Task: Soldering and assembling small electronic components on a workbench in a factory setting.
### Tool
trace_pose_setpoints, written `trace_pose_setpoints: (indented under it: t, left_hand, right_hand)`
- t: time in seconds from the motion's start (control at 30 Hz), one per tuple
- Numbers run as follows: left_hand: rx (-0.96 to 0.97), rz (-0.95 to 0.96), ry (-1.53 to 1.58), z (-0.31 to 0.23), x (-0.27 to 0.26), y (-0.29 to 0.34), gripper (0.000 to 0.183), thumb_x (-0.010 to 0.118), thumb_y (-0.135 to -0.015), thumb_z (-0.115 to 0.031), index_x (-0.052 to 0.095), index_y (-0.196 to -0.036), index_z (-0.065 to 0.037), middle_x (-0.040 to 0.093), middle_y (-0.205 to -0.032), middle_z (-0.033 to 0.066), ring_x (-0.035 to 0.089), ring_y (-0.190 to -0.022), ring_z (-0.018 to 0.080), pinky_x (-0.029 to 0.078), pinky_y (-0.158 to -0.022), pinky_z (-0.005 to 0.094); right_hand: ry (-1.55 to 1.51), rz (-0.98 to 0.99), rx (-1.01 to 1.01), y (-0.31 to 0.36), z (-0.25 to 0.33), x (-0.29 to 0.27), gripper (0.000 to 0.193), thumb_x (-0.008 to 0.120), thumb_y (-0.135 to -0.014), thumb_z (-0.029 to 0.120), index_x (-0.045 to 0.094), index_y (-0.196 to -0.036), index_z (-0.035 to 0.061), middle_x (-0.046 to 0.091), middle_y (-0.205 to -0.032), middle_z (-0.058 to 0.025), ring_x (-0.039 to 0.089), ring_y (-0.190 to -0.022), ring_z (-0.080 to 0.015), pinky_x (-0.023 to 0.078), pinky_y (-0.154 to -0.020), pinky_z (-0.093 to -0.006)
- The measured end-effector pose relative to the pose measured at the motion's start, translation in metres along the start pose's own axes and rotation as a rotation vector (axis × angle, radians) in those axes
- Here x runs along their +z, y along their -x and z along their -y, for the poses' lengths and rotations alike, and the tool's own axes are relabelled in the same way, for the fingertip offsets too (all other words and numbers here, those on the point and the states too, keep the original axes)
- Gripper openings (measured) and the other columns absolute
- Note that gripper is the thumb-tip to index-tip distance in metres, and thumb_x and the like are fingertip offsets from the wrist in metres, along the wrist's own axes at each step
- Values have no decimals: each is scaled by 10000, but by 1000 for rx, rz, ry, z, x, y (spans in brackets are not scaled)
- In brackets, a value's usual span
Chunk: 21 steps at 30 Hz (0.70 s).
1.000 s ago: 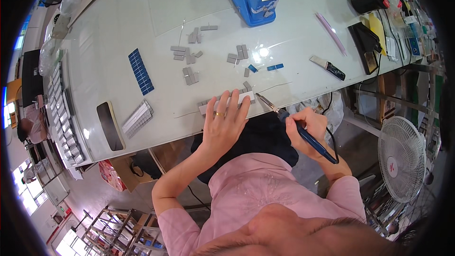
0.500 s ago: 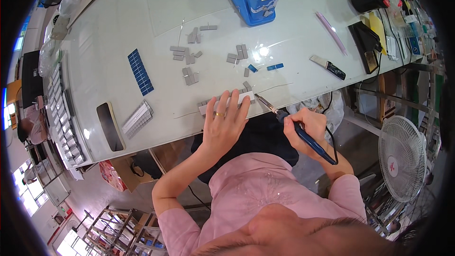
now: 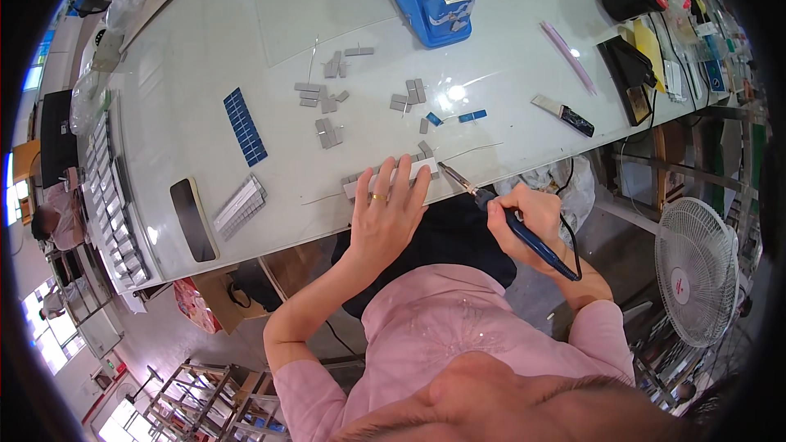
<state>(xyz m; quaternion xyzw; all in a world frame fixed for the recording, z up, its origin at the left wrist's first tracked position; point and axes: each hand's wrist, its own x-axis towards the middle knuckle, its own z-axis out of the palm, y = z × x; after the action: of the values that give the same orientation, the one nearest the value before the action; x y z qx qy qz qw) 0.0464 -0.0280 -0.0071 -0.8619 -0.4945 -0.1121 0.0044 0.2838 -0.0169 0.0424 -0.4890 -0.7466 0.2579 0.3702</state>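
My left hand [image 3: 383,213] lies with its fingers stretched and a little apart, pressing a white strip [image 3: 423,168] down over a row of grey pieces [image 3: 353,178] at the table's near edge. A thin wire [image 3: 468,151] runs out to the right of the row; another end shows on the left. My right hand [image 3: 528,217] is closed round a blue-handled soldering iron [image 3: 524,235]. Its tip points at the right end of the strip; whether it touches is too small to tell. Loose grey pieces [image 3: 329,133] and two small blue cell pieces [image 3: 472,116] lie beyond my hands.
A blue cell sheet [image 3: 245,127], a stack of grey strips [image 3: 240,206] and a phone [image 3: 194,219] lie on the left. Farther off stands a blue tape dispenser [image 3: 434,0]. Right are a cutter [image 3: 563,115], a black soldering stand [image 3: 629,82] and a fan [image 3: 696,272].
The whole view has shifted very slightly. Both hands, the strip and the soldering iron keep nearly the same places relative to each other.
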Motion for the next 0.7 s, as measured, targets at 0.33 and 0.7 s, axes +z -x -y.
trace_pose_setpoints:
  t: [0.33, 0.7]
  left_hand:
    - [-6, 12, 10, 0, 0, 0, 637, 777, -788, -294, 571, -1369, -134, 517, -1413, 132, 488, -1275, 315, 386, -1059, 509]
    - [-7, 4, 23, -1, 2, -2, 658, 783, -783, -285, 551, -1381, -138, 510, -1419, 126, 485, -1295, 316, 393, -1057, 511]
  right_hand:
    - [-24, -44, 70, 5, -5, 3, 137, 758, -774, 35, 622, -760, 42, 589, -616, -74, 565, -474, -210, 425, -459, -316]
    - [-3, -351, 368, 17, -31, -48, 160, 723, -851, 95, 591, -777, 40, 582, -596, -16, 497, -519, -59, 383, -487, -245]
